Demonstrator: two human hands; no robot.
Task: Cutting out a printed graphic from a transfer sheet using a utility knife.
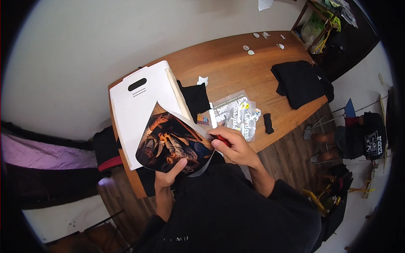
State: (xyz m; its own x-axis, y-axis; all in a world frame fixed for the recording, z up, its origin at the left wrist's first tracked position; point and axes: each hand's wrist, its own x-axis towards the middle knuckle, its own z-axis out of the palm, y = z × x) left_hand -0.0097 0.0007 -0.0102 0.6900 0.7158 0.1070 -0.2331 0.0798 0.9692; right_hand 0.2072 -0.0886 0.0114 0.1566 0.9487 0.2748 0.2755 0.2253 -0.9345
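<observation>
A curled printed sheet with a dark, warm-toned picture of people is raised over the near end of the table. My left hand grips its lower edge, thumb on the picture side and fingers hidden behind. My right hand is closed round a small red-handled tool at the sheet's right edge; its working end is too small to make out. Behind the sheet stands a white boxy machine with a dark oval opening, partly covered by the print. Black cloth lies beside the machine.
On the wooden table lie clear printed transfer sheets, a small black bundle, folded black garments and several white cut-outs. Another person is at the right. A shelf stands beyond the table's far end.
</observation>
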